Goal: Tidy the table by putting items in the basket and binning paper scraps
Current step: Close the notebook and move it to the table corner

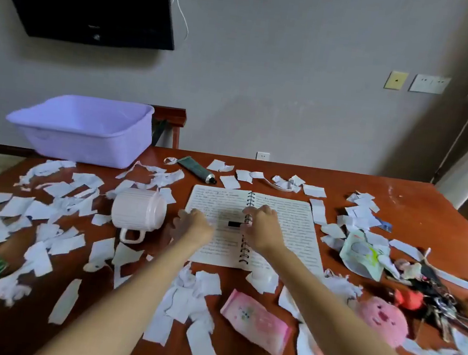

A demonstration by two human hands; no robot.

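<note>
Two hands meet on an open spiral notebook [294, 228] at the middle of a littered table [428, 205].

The left hand [192, 226] lies on the left page, fingers loosely spread. The right hand [263, 229] curls its fingers down at the wire binding beside a small black object [234, 224]; whether they pinch anything cannot be told. The notebook looks light but floppy while open, so it is probably best closed first and lifted by its stiffer spine edge. The lavender basket [85, 143] sits at the table's far left corner, and torn paper scraps [15, 206] lie all around.
</note>
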